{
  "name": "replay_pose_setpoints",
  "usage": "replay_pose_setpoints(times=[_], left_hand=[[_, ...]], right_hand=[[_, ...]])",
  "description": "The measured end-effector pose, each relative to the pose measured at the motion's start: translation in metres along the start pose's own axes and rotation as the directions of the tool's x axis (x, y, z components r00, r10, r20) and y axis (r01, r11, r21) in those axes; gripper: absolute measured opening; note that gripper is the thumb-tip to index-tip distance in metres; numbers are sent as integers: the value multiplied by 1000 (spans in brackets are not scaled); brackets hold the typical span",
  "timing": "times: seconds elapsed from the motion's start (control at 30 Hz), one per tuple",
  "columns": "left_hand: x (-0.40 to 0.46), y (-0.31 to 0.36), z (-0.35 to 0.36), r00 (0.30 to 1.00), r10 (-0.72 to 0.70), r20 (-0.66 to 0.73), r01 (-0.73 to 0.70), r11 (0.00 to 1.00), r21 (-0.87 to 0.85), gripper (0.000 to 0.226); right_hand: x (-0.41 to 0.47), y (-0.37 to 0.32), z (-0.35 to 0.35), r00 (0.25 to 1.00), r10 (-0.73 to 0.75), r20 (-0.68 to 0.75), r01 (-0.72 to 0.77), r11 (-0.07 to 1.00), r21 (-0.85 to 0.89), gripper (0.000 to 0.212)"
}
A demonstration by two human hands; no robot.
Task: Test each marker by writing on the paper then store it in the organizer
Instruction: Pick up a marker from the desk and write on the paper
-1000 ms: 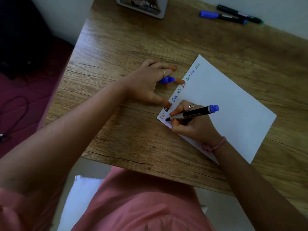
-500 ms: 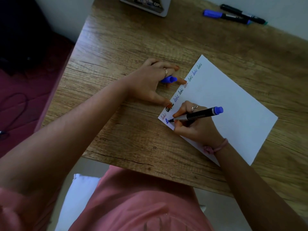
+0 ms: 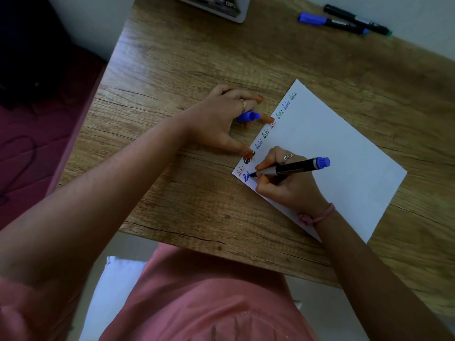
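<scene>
A white sheet of paper [image 3: 339, 153] lies tilted on the wooden table, with several small coloured words along its left edge. My right hand [image 3: 288, 185] grips a black marker with a blue end [image 3: 295, 167], its tip touching the paper's near-left corner beside fresh blue strokes. My left hand [image 3: 221, 121] rests on the table at the paper's left edge, fingertips pressing the sheet, with the blue marker cap [image 3: 248, 116] held between its fingers. The organizer [image 3: 216, 7] stands at the table's far edge, only its lower part visible.
Two more markers lie at the far right of the table: a blue-capped one [image 3: 330, 22] and a black one with a green end [image 3: 357, 19]. The wooden table [image 3: 187, 65] ends near my lap. A dark red surface lies to the left.
The marker tip has moved rightward across the paper's corner, leaving more blue letters. My left hand has stayed in place with the cap.
</scene>
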State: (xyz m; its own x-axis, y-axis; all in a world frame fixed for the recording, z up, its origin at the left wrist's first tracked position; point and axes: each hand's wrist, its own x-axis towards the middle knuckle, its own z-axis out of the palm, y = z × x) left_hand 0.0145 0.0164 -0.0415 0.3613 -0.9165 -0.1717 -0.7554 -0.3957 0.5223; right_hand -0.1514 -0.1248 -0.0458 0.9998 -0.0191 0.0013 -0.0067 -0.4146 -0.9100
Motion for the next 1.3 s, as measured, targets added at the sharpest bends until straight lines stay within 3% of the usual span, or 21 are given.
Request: replay_pose_setpoints(times=[0.63,1.0,1.1,1.2,1.3], left_hand=[[0,-3,2,1000,23,-12,-23,999,-31,84],[1,-3,3,999,25,-29,-25,1000,-5,89],[-4,2,-2,997,-69,-32,61,975,-212,81],[-14,9,-7,980,-193,-49,138,834,-535,46],[-23,17,-6,951,-299,-75,215,817,-535,36]], right_hand=[[0,-1,1,998,22,-61,-19,999,38,6],[1,-3,0,997,44,-58,-41,997,61,7],[6,-5,-8,989,93,-116,-74,984,159,9],[12,-15,-16,963,194,-187,-112,919,378,12],[19,-30,-22,948,172,-269,-48,909,415,9]])
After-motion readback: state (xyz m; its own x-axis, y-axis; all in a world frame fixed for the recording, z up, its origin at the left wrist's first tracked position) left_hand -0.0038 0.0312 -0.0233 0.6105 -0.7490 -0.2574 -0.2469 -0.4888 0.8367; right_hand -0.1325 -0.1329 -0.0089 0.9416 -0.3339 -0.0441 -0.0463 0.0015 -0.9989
